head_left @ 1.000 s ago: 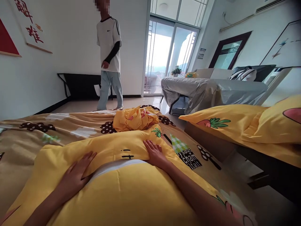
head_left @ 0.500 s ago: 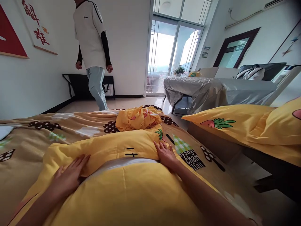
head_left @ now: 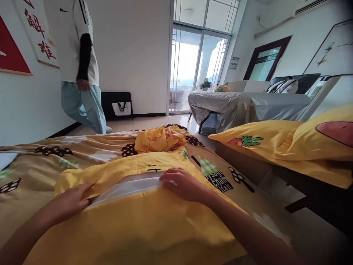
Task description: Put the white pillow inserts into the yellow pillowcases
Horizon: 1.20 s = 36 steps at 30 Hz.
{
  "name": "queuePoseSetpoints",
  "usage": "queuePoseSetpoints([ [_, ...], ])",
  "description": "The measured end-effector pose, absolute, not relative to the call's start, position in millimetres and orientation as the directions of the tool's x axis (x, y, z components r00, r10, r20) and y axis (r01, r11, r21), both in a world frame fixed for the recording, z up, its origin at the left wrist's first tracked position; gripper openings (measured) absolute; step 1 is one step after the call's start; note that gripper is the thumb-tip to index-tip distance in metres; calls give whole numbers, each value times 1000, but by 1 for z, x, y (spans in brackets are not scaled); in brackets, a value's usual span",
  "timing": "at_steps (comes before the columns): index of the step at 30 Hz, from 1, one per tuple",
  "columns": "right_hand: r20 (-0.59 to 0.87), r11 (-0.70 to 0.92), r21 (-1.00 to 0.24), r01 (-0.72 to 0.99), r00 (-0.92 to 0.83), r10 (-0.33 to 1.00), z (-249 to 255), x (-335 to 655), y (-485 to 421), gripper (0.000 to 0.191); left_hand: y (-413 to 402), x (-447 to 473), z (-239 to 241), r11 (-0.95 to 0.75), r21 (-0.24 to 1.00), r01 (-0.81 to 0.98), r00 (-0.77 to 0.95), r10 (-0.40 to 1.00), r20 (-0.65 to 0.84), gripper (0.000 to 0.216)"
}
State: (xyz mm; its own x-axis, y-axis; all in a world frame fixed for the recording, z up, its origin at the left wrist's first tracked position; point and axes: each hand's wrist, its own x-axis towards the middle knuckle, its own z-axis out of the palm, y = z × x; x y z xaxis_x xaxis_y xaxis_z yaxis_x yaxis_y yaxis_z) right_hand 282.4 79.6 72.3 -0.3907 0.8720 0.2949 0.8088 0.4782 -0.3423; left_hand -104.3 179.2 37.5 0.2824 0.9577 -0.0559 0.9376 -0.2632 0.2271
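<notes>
A yellow pillowcase (head_left: 143,224) with a white pillow (head_left: 124,187) showing at its opening lies on the bed in front of me. My left hand (head_left: 68,200) rests flat on the left side of the opening, fingers stretched out. My right hand (head_left: 183,184) lies at the right end of the opening, fingers curled over the yellow fabric edge and touching the white pillow. A crumpled yellow cloth (head_left: 160,140) sits farther up the bed.
The bed has a tan patterned sheet (head_left: 41,158). Another person (head_left: 79,66) in a white shirt and pale trousers walks at the left by the wall. Yellow carrot-print pillows (head_left: 275,140) lie on a second bed at right. A covered table (head_left: 242,106) stands before the glass doors.
My right hand slid left along the opening and curled over its edge. More white pillow shows. The other person walked leftward and closer.
</notes>
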Motion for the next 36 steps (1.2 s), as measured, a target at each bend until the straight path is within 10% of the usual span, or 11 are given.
queuePoseSetpoints([
  [6,179,457,-136,879,-432,884,38,227,86,56,169,-24,68,-449,175,877,445,893,61,82],
  [23,101,102,-171,980,-86,991,20,286,85,51,175,-84,5,-400,222,889,389,916,95,73],
  [30,91,174,24,985,-175,980,65,255,80,38,177,-116,10,-425,562,709,428,894,136,55],
  [36,221,623,-71,779,-597,771,76,186,82,36,162,-125,28,-403,605,686,330,914,236,24],
])
